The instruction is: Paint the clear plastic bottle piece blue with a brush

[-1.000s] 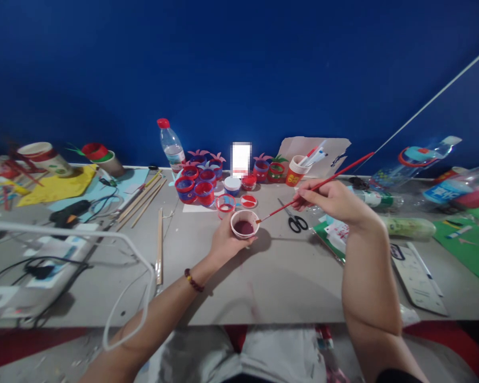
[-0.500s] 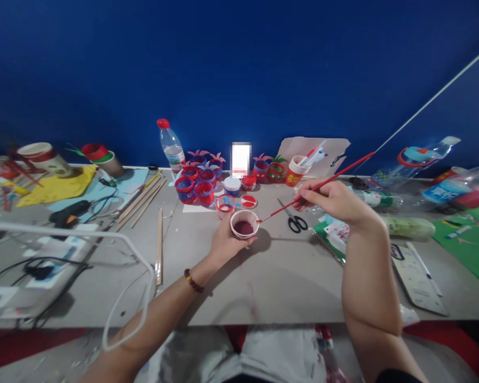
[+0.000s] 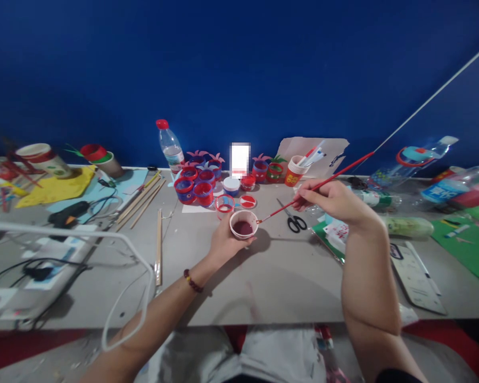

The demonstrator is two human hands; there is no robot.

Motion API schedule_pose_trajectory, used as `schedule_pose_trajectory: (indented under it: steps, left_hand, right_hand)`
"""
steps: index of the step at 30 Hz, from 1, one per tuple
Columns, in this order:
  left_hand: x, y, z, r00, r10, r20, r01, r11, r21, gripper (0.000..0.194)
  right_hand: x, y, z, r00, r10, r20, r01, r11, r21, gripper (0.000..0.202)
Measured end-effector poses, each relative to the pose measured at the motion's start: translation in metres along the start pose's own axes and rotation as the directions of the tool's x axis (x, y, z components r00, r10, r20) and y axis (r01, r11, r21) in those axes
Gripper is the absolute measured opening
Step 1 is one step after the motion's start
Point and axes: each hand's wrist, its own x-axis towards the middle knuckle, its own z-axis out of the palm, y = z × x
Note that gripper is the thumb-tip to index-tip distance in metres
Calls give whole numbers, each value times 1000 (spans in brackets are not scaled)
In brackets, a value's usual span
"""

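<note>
My left hand (image 3: 224, 240) is wrapped round a small paper cup (image 3: 243, 225) with dark red liquid in the bottom, tilted so that its mouth faces me. Between the closed fingers of my right hand (image 3: 317, 198) is a long red paintbrush (image 3: 335, 174); its bristle tip lies at the cup's right rim. Behind the cup stand a clear cup with a red rim (image 3: 225, 203), a red-and-white lid (image 3: 248, 201), a white-lidded jar (image 3: 231, 185) and several red and purple cups (image 3: 203, 192). Black-handled scissors (image 3: 296, 223) lie under the brush.
On the left are a power strip (image 3: 59, 260), a white bent rod (image 3: 143, 260), a glue gun (image 3: 68, 214) and wooden sticks (image 3: 159, 244). A water bottle (image 3: 170, 146) stands at the back. Plastic bottles (image 3: 443, 191), green sheets (image 3: 467, 250) and a whiteboard-like panel (image 3: 417, 279) are on the right.
Almost nothing differs. The whole view has shifted very slightly; the cup and the brush are held as before, with the brush tip still at the cup's rim.
</note>
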Motion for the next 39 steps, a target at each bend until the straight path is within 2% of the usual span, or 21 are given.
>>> schedule_pose_trajectory:
  steps: [8, 12, 18, 25, 31, 39]
  left_hand:
    - [0, 0, 0, 1000, 4, 11, -4, 1000, -13, 63]
    - [0, 1, -1, 1000, 5, 13, -5, 1000, -11, 63]
    - [0, 1, 0, 1000, 14, 11, -14, 1000, -9, 64]
    - [1, -2, 0, 1000, 16, -1, -16, 1000, 2, 69]
    - [0, 1, 0, 1000, 12, -6, -11, 1000, 20, 64]
    - [0, -1, 1, 1000, 16, 7, -16, 1000, -10, 65]
  right_hand:
    - [-2, -4, 2, 1000, -1, -30, 1, 1000, 3, 42]
    - [-3, -5, 3, 997, -5, -77, 5, 1000, 2, 40]
    - [1, -7, 9, 984, 9, -179, 8, 996, 93, 37]
    - [3, -9, 18, 991, 48, -123, -36, 995, 93, 41]
    - [2, -6, 20, 995, 57, -85, -53, 997, 54, 44]
    - [-3, -10, 19, 995, 34, -92, -35, 999, -13, 38]
